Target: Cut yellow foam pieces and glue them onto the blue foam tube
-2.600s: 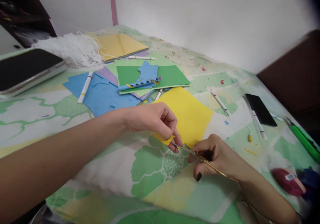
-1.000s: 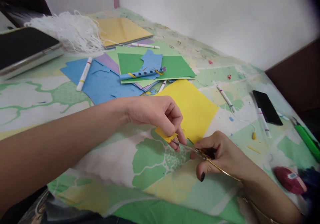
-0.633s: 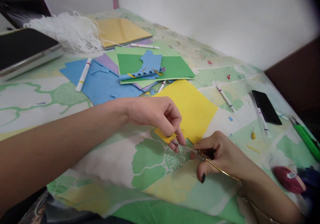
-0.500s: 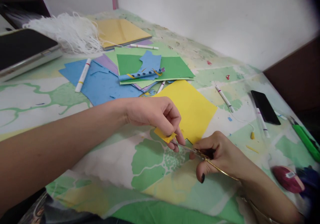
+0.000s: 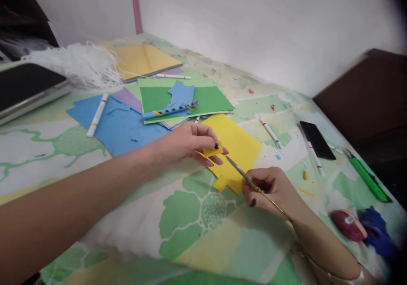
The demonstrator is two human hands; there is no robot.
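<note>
Far left on the table [image 5: 47, 149]: one dark tablet [image 5: 25, 86], one heap of white thread [image 5: 79, 62], one blue sheet [image 5: 121, 126], one yellow pad [image 5: 143, 60], one green sheet [image 5: 206, 98] with one blue cut-out [image 5: 170, 107] lying on it. Markers: four in plain view, the leftmost [image 5: 97, 114] on the blue sheet, and a fifth only peeks out from under the papers. Your left hand [image 5: 187, 145] is closed in a pinch, thumb and fingers on one small yellow scrap [image 5: 213, 150], held just above the yellow sheet [image 5: 238, 143] and free of it. The sheet lies flat between your hands, with a stepped notch in its near edge. Your right hand [image 5: 270, 187] is curled tight round one pair of scissors [image 5: 238, 170]; the blades look shut and point up-left over the sheet, tip near the scrap. Step in hand, by my reading: a cut is finished and the piece is off. Any further cut calls for opening the blades and steadying the sheet, since neither hand pins it now. Right side: one black phone [image 5: 314, 139], one green cutter [image 5: 369, 179], one red object [image 5: 345, 225] and one blue object [image 5: 378, 230], both too blurred to name.
</note>
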